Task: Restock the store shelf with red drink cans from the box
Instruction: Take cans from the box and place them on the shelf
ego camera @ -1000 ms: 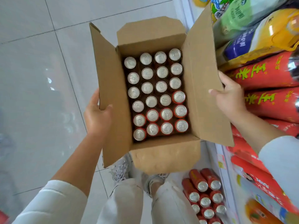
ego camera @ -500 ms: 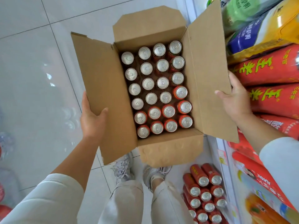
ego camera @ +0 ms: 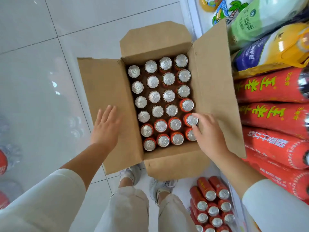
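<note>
Right hand (ego camera: 208, 134) pinching rim of red can (ego camera: 190, 120) at right side of cardboard box (ego camera: 212, 77), left hand (ego camera: 105, 126) flat, fingers straight, on left flap (ego camera: 103, 84), frame centre.

The scene is lit brightly and evenly from overhead. Pale reflections are thrown off the glossy floor tiles (ego camera: 41, 77), glints off the red drink cans (ego camera: 168, 95). The cardboard box (ego camera: 107, 84) is shaded inside. Lines are bowed near the edges; the left hand (ego camera: 105, 127) is slightly blurred.
</note>
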Motion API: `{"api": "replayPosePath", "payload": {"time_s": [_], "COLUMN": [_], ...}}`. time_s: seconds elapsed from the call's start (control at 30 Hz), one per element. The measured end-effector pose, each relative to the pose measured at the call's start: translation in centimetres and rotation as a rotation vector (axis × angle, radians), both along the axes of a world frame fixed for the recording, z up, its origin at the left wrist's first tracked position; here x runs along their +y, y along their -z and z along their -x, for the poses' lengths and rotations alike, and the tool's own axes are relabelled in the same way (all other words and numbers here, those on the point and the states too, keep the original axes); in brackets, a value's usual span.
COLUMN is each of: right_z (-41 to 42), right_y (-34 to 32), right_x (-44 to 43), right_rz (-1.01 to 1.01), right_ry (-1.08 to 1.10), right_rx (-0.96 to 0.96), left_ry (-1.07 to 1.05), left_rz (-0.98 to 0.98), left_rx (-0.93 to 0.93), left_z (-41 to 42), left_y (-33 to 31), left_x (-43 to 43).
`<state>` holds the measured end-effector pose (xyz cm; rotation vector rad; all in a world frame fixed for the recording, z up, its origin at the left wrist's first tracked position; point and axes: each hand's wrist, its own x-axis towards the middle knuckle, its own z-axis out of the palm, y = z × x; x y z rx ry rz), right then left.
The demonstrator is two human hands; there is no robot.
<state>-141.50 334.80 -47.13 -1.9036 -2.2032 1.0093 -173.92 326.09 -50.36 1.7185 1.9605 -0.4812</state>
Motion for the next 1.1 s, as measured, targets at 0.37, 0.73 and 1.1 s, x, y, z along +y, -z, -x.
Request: {"api": "replayPosePath", "payload": {"time_s": [0.37, 0.73, 1.1], "right_z": [5.3, 6.5, 5.1], "right_y": [14.3, 17.7, 14.4], "right_x": [0.6, 0.6, 0.9], "right_rz": [0.255, 0.249, 0.143], "right_ry": [0.102, 0.090, 0.173], "right_rx": [0.039, -0.002, 0.166], "left_ry": [0.147, 0.103, 0.116], "left_rz": [-0.058, -0.080, -0.088], "left_rx": [-0.251, -0.226, -0.265], "left_z": [-6.6, -9.1, -8.3], "left_y": [9.3, 13.8, 11.3], "left_x": [6.1, 7.1, 8.0]}}
